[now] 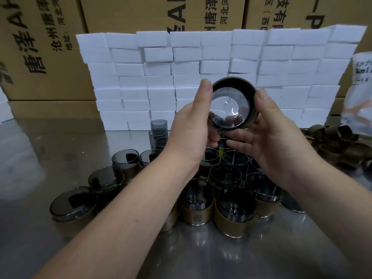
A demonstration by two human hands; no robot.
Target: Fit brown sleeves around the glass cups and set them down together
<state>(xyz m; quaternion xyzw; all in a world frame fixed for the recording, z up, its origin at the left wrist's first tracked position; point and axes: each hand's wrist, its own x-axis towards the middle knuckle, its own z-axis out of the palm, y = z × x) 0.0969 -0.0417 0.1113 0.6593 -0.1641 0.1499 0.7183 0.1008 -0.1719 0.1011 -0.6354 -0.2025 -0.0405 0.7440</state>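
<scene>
Held between both hands, smoky glass cup point(231, 111) (open end facing camera) wears brown sleeve point(244, 83).

Steel table point(50, 150); white box wall point(211, 63); cardboard cartons point(40, 47) behind.

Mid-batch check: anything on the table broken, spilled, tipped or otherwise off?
Nothing broken or spilled shows. The sleeved cups stand upright together on the table, loose sleeves lie heaped at the right, and the left hand and right hand hold another cup on its side.
</scene>
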